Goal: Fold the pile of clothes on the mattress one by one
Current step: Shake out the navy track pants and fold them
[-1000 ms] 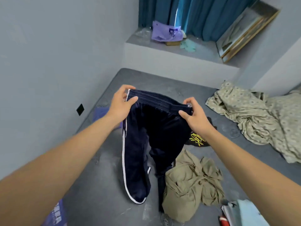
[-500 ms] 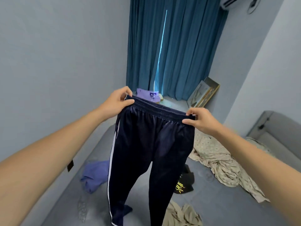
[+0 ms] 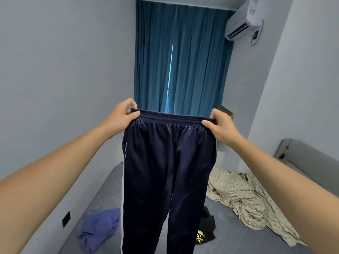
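Navy track pants (image 3: 168, 171) hang upright in front of me, held by the elastic waistband, which is stretched level between my two hands. My left hand (image 3: 120, 116) pinches the left end of the waistband, thumb on the near face and curled fingers behind the fabric. My right hand (image 3: 218, 123) pinches the right end the same way, thumb tip pressed on the near face and the other fingers wrapped over the top edge. Both arms are extended forward. Both legs of the pants drop straight down and leave the bottom of the view, so I cannot tell whether the cuffs touch the grey mattress (image 3: 220, 241) below. A white stripe runs down the outer seam of the left leg. On the mattress, a crumpled purple garment (image 3: 99, 227) lies near the left edge, just beside the left leg of the pants as seen from here. A black garment with yellow print (image 3: 206, 230) lies on the mattress behind the right leg, partly hidden by it. A rumpled beige patterned sheet (image 3: 244, 197) is spread toward the right side of the mattress, near the grey headboard (image 3: 300, 156). Beyond the far edge of the mattress, teal curtains (image 3: 183, 61) cover the window with a narrow lit gap at the centre, and a white air conditioner (image 3: 242, 21) is mounted high on the right wall.
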A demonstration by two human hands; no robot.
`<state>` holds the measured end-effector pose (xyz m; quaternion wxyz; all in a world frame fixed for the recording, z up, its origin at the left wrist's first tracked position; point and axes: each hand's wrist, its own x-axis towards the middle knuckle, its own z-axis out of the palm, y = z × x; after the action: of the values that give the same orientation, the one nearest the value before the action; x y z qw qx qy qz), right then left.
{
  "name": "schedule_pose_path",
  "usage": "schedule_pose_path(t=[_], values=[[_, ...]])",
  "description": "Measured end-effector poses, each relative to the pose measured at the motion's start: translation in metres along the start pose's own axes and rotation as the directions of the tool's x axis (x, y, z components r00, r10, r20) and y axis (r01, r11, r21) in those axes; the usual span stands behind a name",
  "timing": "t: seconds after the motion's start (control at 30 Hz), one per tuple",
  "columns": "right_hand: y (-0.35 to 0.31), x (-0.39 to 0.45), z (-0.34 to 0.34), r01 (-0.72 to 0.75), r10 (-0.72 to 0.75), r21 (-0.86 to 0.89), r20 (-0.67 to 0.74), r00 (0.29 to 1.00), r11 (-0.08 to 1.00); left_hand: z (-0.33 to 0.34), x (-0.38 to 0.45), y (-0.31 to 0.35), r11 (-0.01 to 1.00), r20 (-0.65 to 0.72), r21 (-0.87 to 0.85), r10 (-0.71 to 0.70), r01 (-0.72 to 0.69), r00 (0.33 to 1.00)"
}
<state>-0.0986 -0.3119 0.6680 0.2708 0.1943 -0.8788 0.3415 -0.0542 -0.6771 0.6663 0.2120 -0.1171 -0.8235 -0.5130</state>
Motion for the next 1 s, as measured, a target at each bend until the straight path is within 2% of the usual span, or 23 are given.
schedule_pose_path(t=[0.1, 0.23, 0.33, 0.4, 0.53, 0.63, 0.73, 0.77, 0.87, 0.93, 1.0], values=[[-0.006, 0.003, 0.007, -0.052, 0.051, -0.009, -0.015, 0.999, 0.999, 0.006, 0.003, -0.006, 0.998, -0.072, 0.06, -0.022, 0.026, 0.997], [-0.027, 0.013, 0.024, -0.227, 0.227, 0.015, -0.038, 0.973, 0.974, 0.025, 0.007, -0.009, 0.973, -0.242, 0.213, -0.039, 0.092, 0.969], [-0.05, 0.021, 0.039, -0.383, 0.383, 0.149, 0.032, 0.923, 0.911, 0.036, 0.011, -0.004, 0.961, -0.322, 0.209, -0.106, 0.18, 0.941], [-0.07, 0.024, 0.048, -0.425, 0.415, 0.278, 0.099, 0.905, 0.861, 0.045, 0.014, 0.003, 0.973, -0.299, 0.169, -0.098, 0.154, 0.949], [-0.112, 0.022, 0.061, -0.395, 0.314, 0.525, 0.241, 0.918, 0.754, 0.061, 0.012, 0.023, 0.997, -0.202, 0.074, 0.019, -0.004, 0.979], [-0.134, 0.02, 0.059, -0.376, 0.217, 0.614, 0.319, 0.922, 0.694, 0.059, 0.009, 0.034, 0.996, -0.171, -0.021, 0.087, -0.092, 0.981], [-0.139, 0.022, 0.047, -0.447, 0.133, 0.692, 0.459, 0.878, 0.567, 0.046, 0.002, 0.034, 0.986, -0.095, -0.132, 0.09, -0.102, 0.991], [-0.139, 0.022, 0.043, -0.46, 0.102, 0.687, 0.494, 0.863, 0.562, 0.042, 0.0, 0.033, 0.986, -0.08, -0.124, 0.106, -0.115, 0.991], [-0.137, 0.018, 0.041, -0.37, 0.03, 0.61, 0.493, 0.87, 0.7, 0.036, -0.004, 0.029, 0.983, -0.086, -0.108, 0.14, -0.149, 0.986], [-0.133, 0.016, 0.044, -0.179, 0.005, 0.472, 0.347, 0.938, 0.863, 0.034, -0.005, 0.029, 0.979, -0.088, -0.112, 0.158, -0.167, 0.984], [-0.123, 0.017, 0.045, -0.006, -0.053, 0.261, 0.218, 0.975, 0.965, 0.03, -0.005, 0.03, 0.978, -0.086, -0.11, 0.167, -0.176, 0.982]])
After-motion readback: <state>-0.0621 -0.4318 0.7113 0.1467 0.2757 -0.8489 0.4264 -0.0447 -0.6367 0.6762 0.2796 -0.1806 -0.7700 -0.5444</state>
